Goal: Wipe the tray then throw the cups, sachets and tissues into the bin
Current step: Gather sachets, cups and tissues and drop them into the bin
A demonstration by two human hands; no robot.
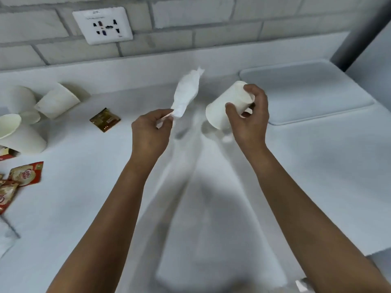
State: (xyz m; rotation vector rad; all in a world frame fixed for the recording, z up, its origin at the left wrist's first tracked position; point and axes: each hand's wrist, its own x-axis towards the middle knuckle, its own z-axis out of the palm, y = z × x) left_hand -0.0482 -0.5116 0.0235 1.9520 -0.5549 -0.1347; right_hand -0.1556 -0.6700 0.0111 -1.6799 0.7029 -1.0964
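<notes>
My left hand (151, 132) pinches a crumpled white tissue (186, 94) that sticks up above the white counter. My right hand (250, 117) grips a white paper cup (225, 108), tilted with its mouth down and to the left. A white tray (306, 92) lies flat on the counter at the right, just beyond the cup. At the far left lie several white paper cups (57, 101), some tipped over. A brown sachet (105, 119) lies between those cups and my left hand. Red sachets (25, 173) lie at the left edge.
A white brick wall with a power socket (102, 25) runs along the back of the counter. A dark pole (364, 32) rises at the top right. The counter's right edge drops off at the lower right. Another white tissue (6, 235) lies at the lower left.
</notes>
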